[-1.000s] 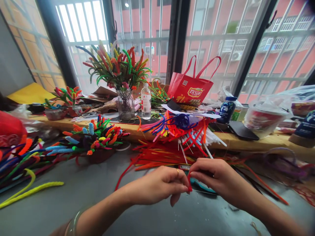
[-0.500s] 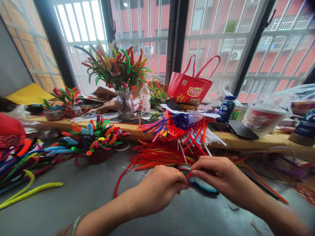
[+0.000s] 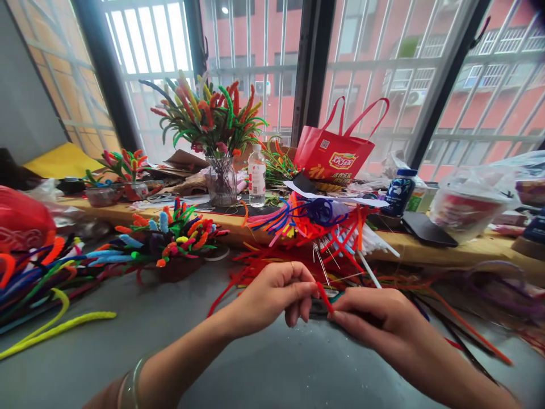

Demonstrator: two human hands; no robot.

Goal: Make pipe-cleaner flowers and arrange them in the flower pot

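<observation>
A short length of red fuzzy stem spans the gap between my two hands over the grey table. My left hand pinches its upper left end between thumb and fingers, the lower fingers curled loosely. Thumb and forefinger of my right hand grip the lower right end. Thin metal wires stick out just behind my hands. Beyond them lies a pile of red stems, partly hidden by my left hand.
Multicoloured stems are bunched at the left, near two yellow-green ones. On the wooden ledge stand a glass vase, a plastic bottle, a red bag, a blue bottle and a wrapped tub.
My left hand has risen and turned, showing its curled lower fingers. My right hand has moved lower and to the right. The red stem between them now shows straighter. The view has shifted slightly.
</observation>
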